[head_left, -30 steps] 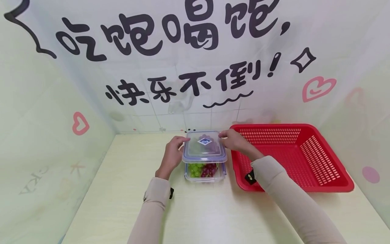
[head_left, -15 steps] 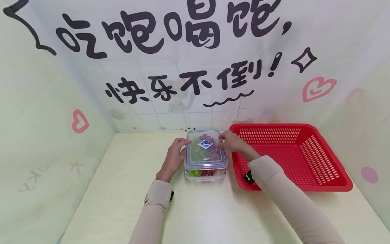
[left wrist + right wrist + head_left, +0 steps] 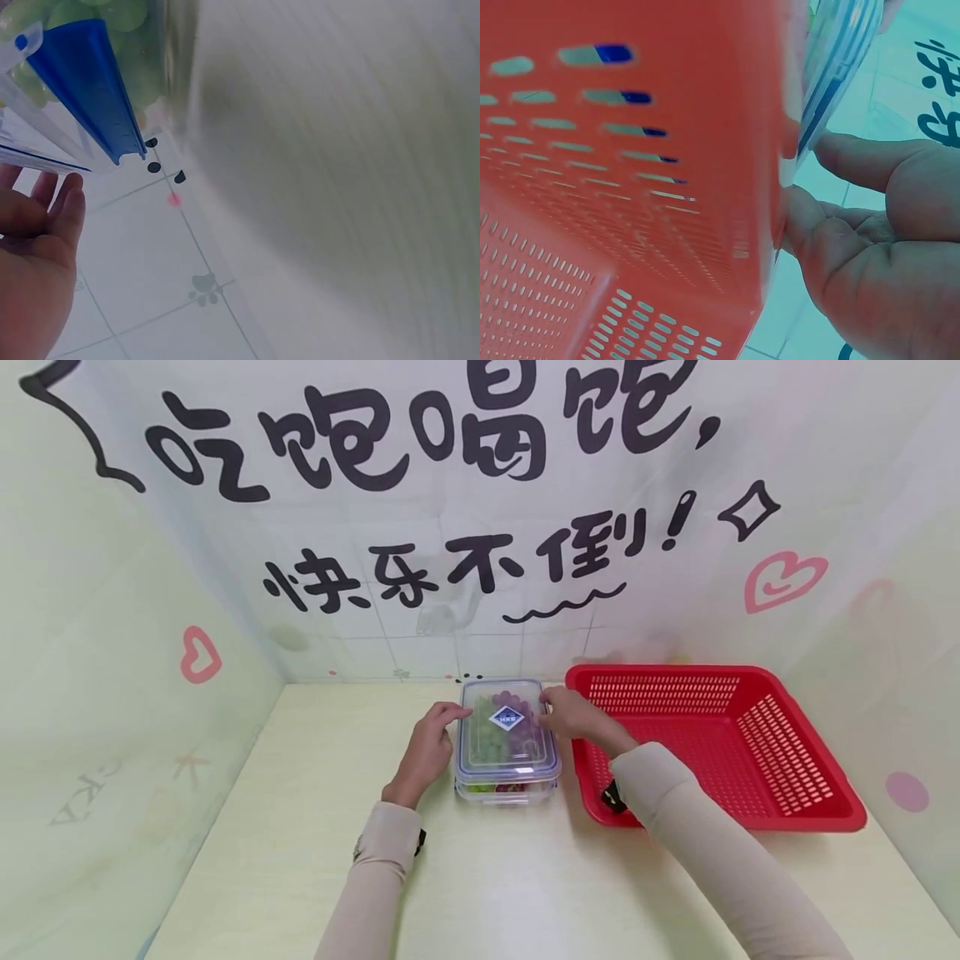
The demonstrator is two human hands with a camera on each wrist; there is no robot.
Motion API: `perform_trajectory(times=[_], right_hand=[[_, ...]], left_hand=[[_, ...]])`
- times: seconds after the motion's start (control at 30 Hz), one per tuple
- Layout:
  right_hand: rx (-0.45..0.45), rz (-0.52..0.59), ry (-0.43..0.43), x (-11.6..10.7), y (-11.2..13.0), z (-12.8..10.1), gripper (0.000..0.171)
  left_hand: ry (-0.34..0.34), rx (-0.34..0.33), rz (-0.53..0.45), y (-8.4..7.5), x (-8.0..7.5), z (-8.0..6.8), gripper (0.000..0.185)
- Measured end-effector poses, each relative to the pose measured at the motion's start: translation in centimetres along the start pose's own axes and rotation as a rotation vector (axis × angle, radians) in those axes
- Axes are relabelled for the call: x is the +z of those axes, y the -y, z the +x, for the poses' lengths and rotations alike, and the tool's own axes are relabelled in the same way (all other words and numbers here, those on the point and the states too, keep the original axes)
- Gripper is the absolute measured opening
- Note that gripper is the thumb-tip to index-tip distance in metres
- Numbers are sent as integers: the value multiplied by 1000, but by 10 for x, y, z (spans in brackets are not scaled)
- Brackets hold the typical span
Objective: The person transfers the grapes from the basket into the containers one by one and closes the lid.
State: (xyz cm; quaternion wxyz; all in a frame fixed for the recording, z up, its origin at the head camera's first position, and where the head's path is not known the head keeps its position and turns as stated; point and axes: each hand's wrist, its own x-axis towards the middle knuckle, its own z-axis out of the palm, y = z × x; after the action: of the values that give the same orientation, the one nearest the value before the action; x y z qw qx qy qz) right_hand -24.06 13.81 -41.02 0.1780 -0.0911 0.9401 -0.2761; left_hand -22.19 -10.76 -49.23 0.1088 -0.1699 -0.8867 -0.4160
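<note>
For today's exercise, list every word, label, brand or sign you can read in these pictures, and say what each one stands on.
"吃饱喝饱," in large black characters on the backdrop wall.
"快乐不倒!" in black characters on the same wall, lower down.
The blue diamond label on the clear lid of the grape box: white lettering, too small to read.

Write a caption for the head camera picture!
Two hands, left and right, hold a clear plastic lid on a grape-filled box beside a red plastic basket.
</note>
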Motion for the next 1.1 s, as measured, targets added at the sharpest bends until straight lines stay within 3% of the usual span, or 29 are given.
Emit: perform_trajectory(times=[0.2, 0.43, 0.6, 0.8, 1.1], right_hand=[[7, -28, 13, 5, 4, -1, 51], [8, -20, 43, 9, 11, -4, 55], [14, -23, 42, 8, 11, -6, 52], [38, -50, 42, 8, 12, -6, 53], [73, -30, 36, 10, 16, -8, 55]], left_hand=[[-33, -113, -85, -6, 0, 5, 27], [-22, -234, -18, -11, 6, 11, 26], [41, -295, 45, -14, 13, 14, 43], [113, -303, 36, -17, 11, 15, 49], [119, -279, -2, -16, 9, 14, 50]])
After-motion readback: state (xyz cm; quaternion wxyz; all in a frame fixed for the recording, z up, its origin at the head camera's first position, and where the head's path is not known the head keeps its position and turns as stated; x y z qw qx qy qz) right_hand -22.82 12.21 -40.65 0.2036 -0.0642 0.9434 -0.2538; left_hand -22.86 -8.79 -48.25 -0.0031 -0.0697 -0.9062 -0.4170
